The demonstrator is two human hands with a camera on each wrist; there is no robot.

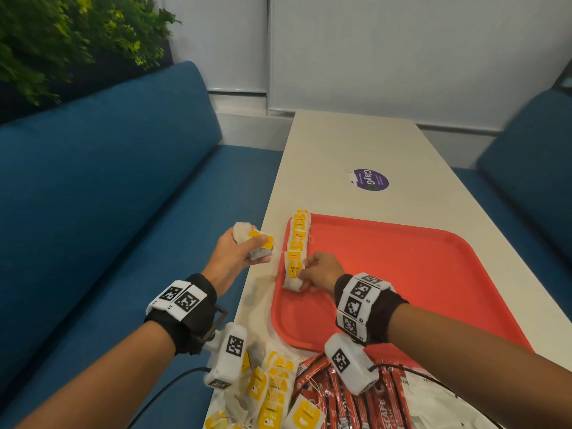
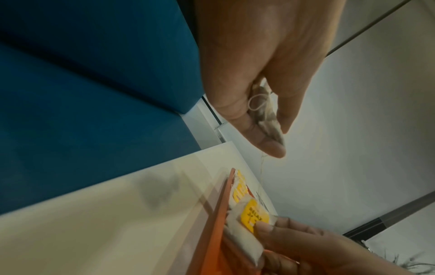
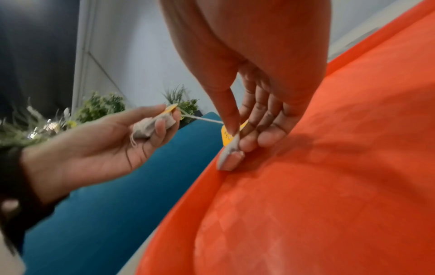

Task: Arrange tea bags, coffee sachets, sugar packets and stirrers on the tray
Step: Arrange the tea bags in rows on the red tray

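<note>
A red tray (image 1: 402,274) lies on the white table (image 1: 356,144). Along its left edge runs a row of yellow-tagged tea bags (image 1: 297,235). My right hand (image 1: 318,270) pinches the nearest tea bag (image 1: 293,275) of that row between thumb and fingers, down on the tray (image 3: 306,186); the same bag (image 3: 229,154) shows in the right wrist view. My left hand (image 1: 238,252) hovers left of the tray over the table edge and grips a small bunch of tea bags (image 1: 253,241), seen from below as tea bags (image 2: 266,115).
Near me on the table lie loose tea bags (image 1: 272,388) and red coffee sachets (image 1: 349,397), with white packets (image 1: 433,397) at the right. A purple sticker (image 1: 370,179) marks the table beyond the tray. Blue sofas (image 1: 108,196) flank the table.
</note>
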